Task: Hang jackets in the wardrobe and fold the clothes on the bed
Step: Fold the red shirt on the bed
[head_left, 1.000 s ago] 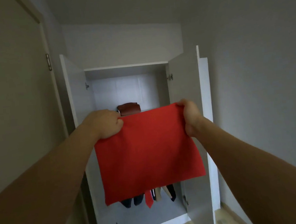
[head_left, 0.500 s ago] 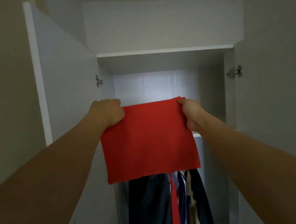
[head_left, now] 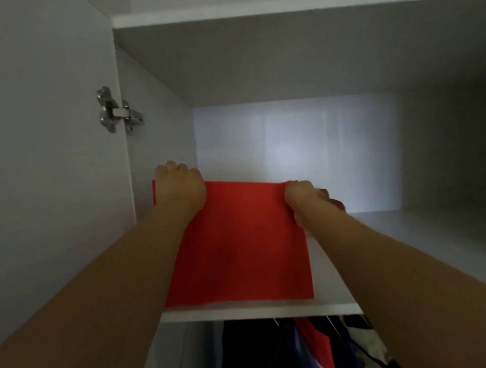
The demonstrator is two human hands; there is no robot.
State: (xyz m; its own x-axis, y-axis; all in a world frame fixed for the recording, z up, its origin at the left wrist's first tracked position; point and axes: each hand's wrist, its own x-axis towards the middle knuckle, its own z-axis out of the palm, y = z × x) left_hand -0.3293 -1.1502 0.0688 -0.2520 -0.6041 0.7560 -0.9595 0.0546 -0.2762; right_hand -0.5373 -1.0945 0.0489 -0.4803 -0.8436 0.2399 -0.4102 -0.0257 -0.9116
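A folded red cloth [head_left: 241,243] lies flat on the white wardrobe shelf [head_left: 248,311], its near edge close to the shelf's front lip. My left hand [head_left: 178,190] grips the cloth's far left corner, fingers curled over it. My right hand [head_left: 305,198] pinches the far right corner. A brown item [head_left: 334,203] peeks out just behind my right hand, mostly hidden. Both forearms reach up into the upper compartment.
The open left door [head_left: 42,173] with its metal hinge [head_left: 116,113] stands beside my left arm. Another shelf [head_left: 292,4] caps the compartment. Below the shelf hang several dark and red garments [head_left: 296,353] on hangers.
I have stepped closer to the wardrobe. The red cloth, held hanging in front of the shelf before, now lies flat on the shelf with both hands still on its far corners.
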